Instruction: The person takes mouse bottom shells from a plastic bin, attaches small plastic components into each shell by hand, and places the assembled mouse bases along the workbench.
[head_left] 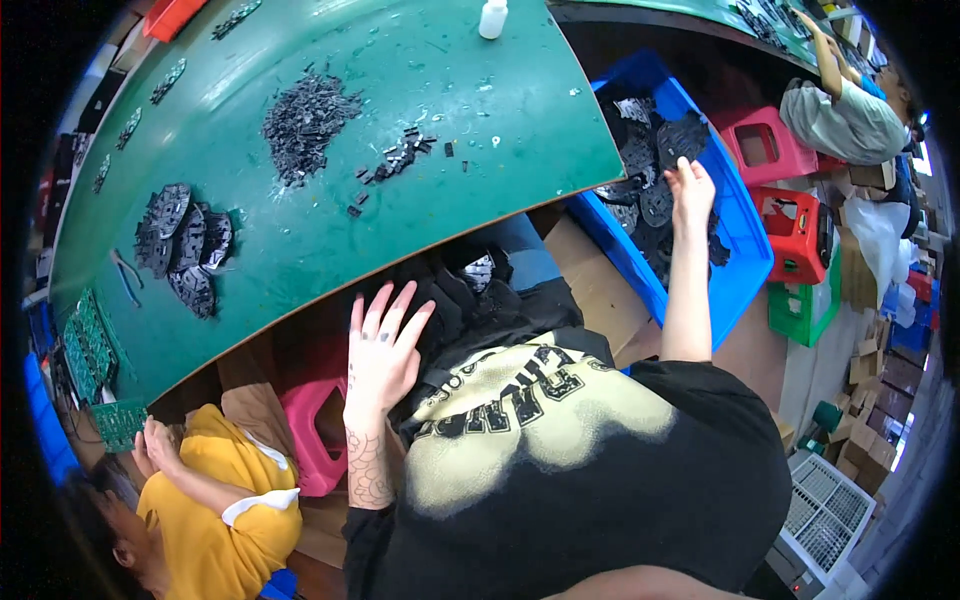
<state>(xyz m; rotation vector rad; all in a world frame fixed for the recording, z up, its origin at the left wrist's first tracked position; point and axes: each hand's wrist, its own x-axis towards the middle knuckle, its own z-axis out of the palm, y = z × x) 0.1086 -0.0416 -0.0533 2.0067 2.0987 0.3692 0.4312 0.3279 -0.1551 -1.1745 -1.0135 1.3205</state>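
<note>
My right hand point(692, 200) reaches over the blue crate point(745, 225) on the right, its fingers pinched at the edge of a dark, rounded plastic part point(682, 138). More black plastic parts point(655, 205) lie heaped in that crate. My left hand point(385, 345) is above my lap with its fingers spread and nothing in them. Beside it, dark pieces point(450, 290) and a shiny silvery one point(480, 270) rest on my lap, partly hidden by the table edge and dark cloth.
On the green table point(400, 60) are a pile of small black pieces point(305, 125), a smaller scatter point(400, 155), stacked black panels point(180, 240), blue-handled pliers point(126, 278) and a white bottle point(493, 18). A co-worker in yellow point(220, 500) handles a green circuit board point(118, 422) at left.
</note>
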